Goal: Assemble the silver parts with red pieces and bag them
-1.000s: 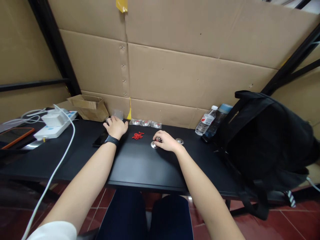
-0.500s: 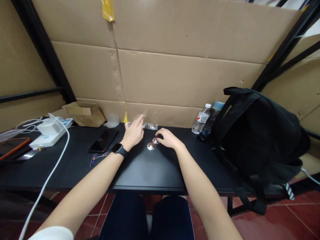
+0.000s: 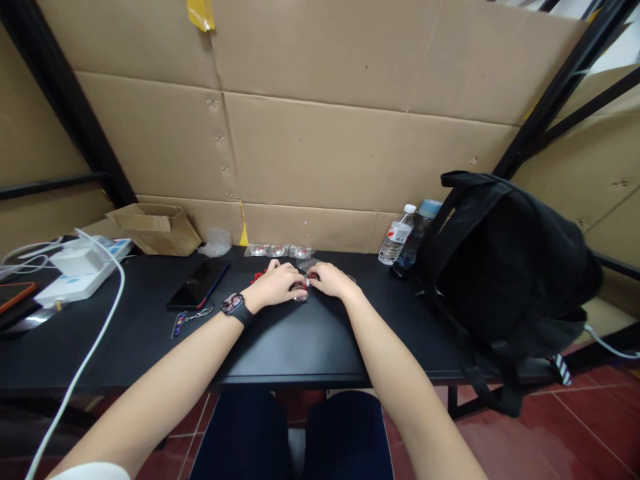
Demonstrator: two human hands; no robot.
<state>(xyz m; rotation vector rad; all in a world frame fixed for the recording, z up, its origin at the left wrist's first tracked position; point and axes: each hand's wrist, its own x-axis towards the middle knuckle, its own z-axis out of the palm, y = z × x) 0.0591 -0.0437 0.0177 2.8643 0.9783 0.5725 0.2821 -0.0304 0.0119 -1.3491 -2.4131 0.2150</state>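
Observation:
My left hand (image 3: 277, 283), with a smartwatch (image 3: 233, 305) on its wrist, rests low over the black table with its fingers curled round a small silvery cymbal (image 3: 300, 297). Right beside it, my right hand (image 3: 330, 279) pinches at a shiny piece with red cord, probably another cymbal, mostly hidden by the fingers. Red cord (image 3: 259, 275) pokes out behind my left hand. Some clear plastic film (image 3: 307, 265) lies just beyond the fingertips. Along the cardboard wall sit several similar silvery discs in clear wrappers (image 3: 278, 251).
To the left are a phone (image 3: 199, 285), a keychain (image 3: 187, 320), a paper bag (image 3: 163, 230), crumpled plastic (image 3: 217, 242) and a power strip (image 3: 83, 277) with white cables. On the right stand a water bottle (image 3: 397, 237), a blue-capped bottle (image 3: 425, 223) and a black backpack (image 3: 515, 287).
My left hand has come down and right, from near the wrapped discs to the cymbals beside my right hand. Red cord now shows behind it. The view has shifted slightly.

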